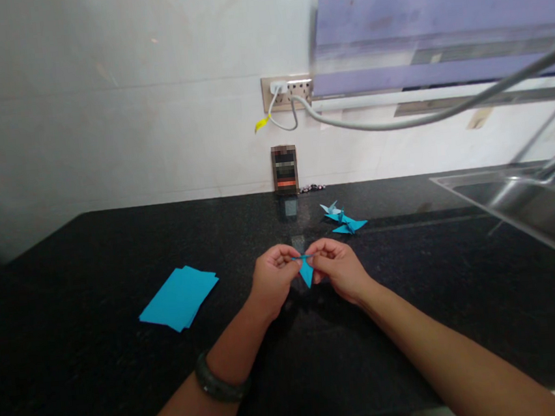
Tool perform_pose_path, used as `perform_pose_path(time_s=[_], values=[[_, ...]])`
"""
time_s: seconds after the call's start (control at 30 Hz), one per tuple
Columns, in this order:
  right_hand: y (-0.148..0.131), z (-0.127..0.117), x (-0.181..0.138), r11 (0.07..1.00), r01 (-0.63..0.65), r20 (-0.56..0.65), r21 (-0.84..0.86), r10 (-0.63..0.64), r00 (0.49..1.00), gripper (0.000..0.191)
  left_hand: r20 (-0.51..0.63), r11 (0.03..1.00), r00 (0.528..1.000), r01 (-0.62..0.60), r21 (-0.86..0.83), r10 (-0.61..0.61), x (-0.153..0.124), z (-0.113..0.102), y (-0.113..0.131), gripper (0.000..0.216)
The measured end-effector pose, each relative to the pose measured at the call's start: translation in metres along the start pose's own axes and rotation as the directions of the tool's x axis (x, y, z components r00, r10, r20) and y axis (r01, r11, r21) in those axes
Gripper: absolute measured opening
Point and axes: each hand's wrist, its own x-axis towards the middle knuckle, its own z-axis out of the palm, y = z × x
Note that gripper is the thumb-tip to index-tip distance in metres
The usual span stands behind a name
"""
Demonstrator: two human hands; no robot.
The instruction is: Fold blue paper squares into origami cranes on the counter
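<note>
Between my two hands is a small piece of folded blue paper (307, 274), its pointed end toward me. My left hand (275, 279) pinches its left side between thumb and fingers. On the other side, my right hand (338, 266) pinches it in the same way. The upper part of the fold is partly hidden by my fingertips. Just beyond my right hand lie several folded paper cranes (350, 226) in blue and pale blue. To the left of my left hand rests a stack of blue paper sheets (181, 299), slightly fanned.
A phone (285, 169), blurred out, leans upright on the wall behind the black countertop (115, 250), with a beaded string (312, 188) beside it. Above hangs a grey cable (377, 125) from a wall socket (288, 92). A metal sink (526, 190) is at the right.
</note>
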Motion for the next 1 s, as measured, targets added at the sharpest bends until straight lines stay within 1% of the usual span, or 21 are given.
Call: perform_pose_path(time_s=[0.07, 0.13, 0.23, 0.3, 0.33, 0.53, 0.67, 0.73, 0.8, 0.9, 1.0], values=[[0.000, 0.000, 0.000, 1.000, -0.006, -0.002, 0.015, 0.006, 1.000, 0.006, 0.003, 1.000, 1.000, -0.004, 0.015, 0.003, 0.000, 0.000, 0.000, 0.010], [0.000, -0.001, 0.001, 0.999, -0.004, -0.004, 0.033, 0.004, 1.000, 0.005, 0.013, 1.000, 1.000, 0.018, -0.011, -0.018, 0.000, 0.000, 0.000, 0.013], [-0.002, -0.005, 0.002, 0.999, 0.042, -0.016, 0.011, -0.042, 0.999, 0.005, 0.041, 0.988, 0.992, 0.122, -0.096, -0.119, 0.000, 0.000, 0.003, 0.020], [-0.004, -0.008, 0.002, 0.996, 0.081, -0.011, -0.047, -0.082, 0.997, 0.006, 0.051, 0.977, 0.982, 0.186, -0.104, -0.182, 0.000, 0.000, 0.004, 0.021], [-0.005, -0.009, 0.003, 0.993, 0.095, -0.004, -0.077, -0.095, 0.995, 0.006, 0.049, 0.976, 0.980, 0.197, -0.093, -0.193, 0.000, -0.001, 0.004, 0.022], [-0.005, -0.012, 0.003, 0.976, 0.132, 0.031, -0.174, -0.129, 0.991, 0.004, 0.059, 0.983, 0.985, 0.166, -0.076, -0.161, 0.001, -0.003, 0.004, 0.025], [-0.006, -0.011, 0.002, 0.961, 0.153, 0.061, -0.231, -0.142, 0.988, 0.004, 0.071, 0.976, 0.974, 0.217, 0.012, -0.217, 0.001, -0.003, 0.003, 0.031], [-0.007, -0.011, 0.002, 0.952, 0.169, 0.080, -0.254, -0.154, 0.985, 0.005, 0.060, 0.972, 0.971, 0.229, 0.049, -0.232, 0.001, -0.003, 0.002, 0.030], [-0.007, -0.010, 0.001, 0.959, 0.158, 0.084, -0.234, -0.142, 0.986, 0.007, 0.039, 0.975, 0.976, 0.214, 0.062, -0.216, 0.002, -0.003, 0.001, 0.026], [-0.007, -0.009, 0.002, 0.986, 0.077, 0.061, -0.150, -0.069, 0.996, 0.018, -0.003, 0.984, 0.989, 0.145, 0.106, -0.146, 0.003, -0.004, 0.000, 0.022], [-0.007, -0.008, 0.002, 0.986, 0.030, 0.052, -0.162, -0.022, 0.998, 0.020, -0.016, 0.984, 0.998, 0.061, 0.165, -0.059, 0.003, -0.003, -0.001, 0.020]])
